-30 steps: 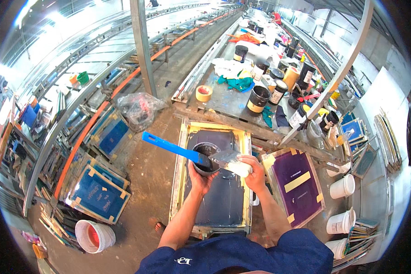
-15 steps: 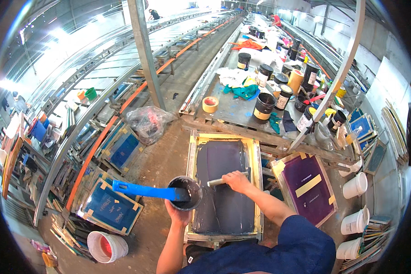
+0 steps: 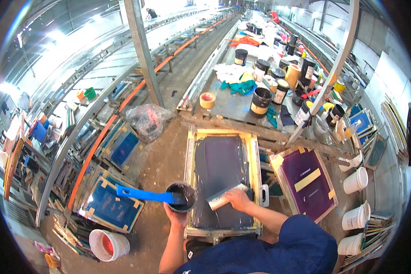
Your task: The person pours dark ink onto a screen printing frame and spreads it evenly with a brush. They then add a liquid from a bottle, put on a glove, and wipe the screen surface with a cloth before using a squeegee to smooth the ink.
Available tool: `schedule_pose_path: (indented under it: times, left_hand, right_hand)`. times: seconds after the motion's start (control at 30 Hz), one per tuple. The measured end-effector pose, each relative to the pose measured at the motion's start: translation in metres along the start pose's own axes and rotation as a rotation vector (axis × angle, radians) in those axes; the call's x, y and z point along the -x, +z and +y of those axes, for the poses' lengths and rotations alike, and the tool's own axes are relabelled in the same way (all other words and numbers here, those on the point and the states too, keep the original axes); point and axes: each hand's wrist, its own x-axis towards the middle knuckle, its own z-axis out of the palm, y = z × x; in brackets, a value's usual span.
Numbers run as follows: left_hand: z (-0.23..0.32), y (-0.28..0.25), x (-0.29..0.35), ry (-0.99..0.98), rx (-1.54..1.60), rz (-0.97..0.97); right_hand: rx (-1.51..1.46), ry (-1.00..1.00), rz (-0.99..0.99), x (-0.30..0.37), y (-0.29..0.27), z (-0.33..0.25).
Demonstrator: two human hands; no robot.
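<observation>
We see right hand (image 3: 236,199) with scraper (image 3: 227,194) now lower on dark screen (image 3: 221,169), blade flat on mesh; earlier it sat at cup rim. Left hand (image 3: 177,214) carries ink cup (image 3: 181,196) with blue-handled tool (image 3: 146,195) off to frame's left edge.

A: So what's sitting around the shop floor here?

B: Loads. A purple screen frame (image 3: 306,182) is lying off to the right with yellow tape strips on it, and three white buckets (image 3: 355,180) are lining up beyond it. A blue screen (image 3: 108,206) is leaning low on the left, a white bucket with red inside (image 3: 108,244) just below it.

A: And further back?

B: Black ink cans (image 3: 261,101) are crowding the bench, a tape roll (image 3: 207,100) is sitting near its edge, and a crumpled plastic bag (image 3: 147,119) is lying by the steel post (image 3: 141,50).
</observation>
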Motion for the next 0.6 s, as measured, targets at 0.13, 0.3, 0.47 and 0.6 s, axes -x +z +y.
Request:
schedule_pose_path:
  times: [0.13, 0.3, 0.47, 0.6]
  left_hand:
    - [-0.009, -0.007, -0.011, -0.036, 0.027, 0.014]
    - [-0.017, 0.008, -0.011, -0.092, -0.020, -0.005]
    - [-0.051, 0.018, -0.028, -0.193, -0.113, 0.032]
    - [-0.072, 0.029, -0.036, -0.246, -0.213, 0.019]
  right_hand:
    - [-0.024, 0.289, -0.302, -0.004, -0.030, 0.012]
    - [-0.589, 0.561, 0.058, 0.007, -0.102, 0.000]
    - [-0.958, 0.557, 0.414, 0.006, -0.119, 0.000]
    - [-0.993, 0.408, 0.579, -0.009, -0.148, -0.024]
